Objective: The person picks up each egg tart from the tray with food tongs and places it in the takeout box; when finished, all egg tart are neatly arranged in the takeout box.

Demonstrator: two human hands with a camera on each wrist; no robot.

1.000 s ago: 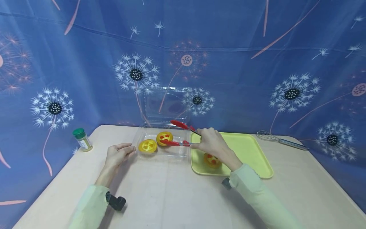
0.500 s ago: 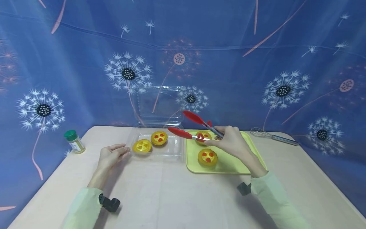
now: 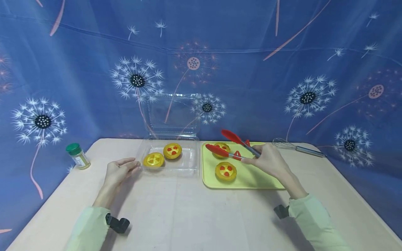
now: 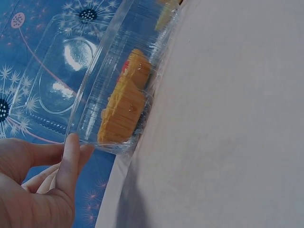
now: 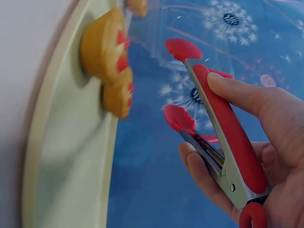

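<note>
My left hand (image 3: 117, 174) pinches the near left edge of a clear plastic clamshell container (image 3: 188, 164), whose lid (image 3: 171, 115) stands up behind it. Two egg tarts sit inside: one tart with yellow pieces on top (image 3: 153, 160) and another with red pieces (image 3: 172, 151). My right hand (image 3: 271, 162) holds red-tipped metal tongs (image 5: 228, 128) above a yellow tray (image 3: 245, 181). The tongs are spread, with nothing between their tips. On the tray lie two red-topped tarts, a near tart (image 3: 225, 171) and a far tart (image 3: 221, 150) partly behind the tongs.
A green-capped seasoning jar (image 3: 78, 156) stands at the table's left edge. A whisk (image 3: 298, 147) lies at the back right, behind the tray. A blue dandelion-patterned cloth (image 3: 251, 87) hangs behind the table (image 3: 188, 216).
My right hand has drawn the spread tongs from over the container rightward to above the tray. The red-topped tart stays in the container. The left hand keeps its place at the container's edge.
</note>
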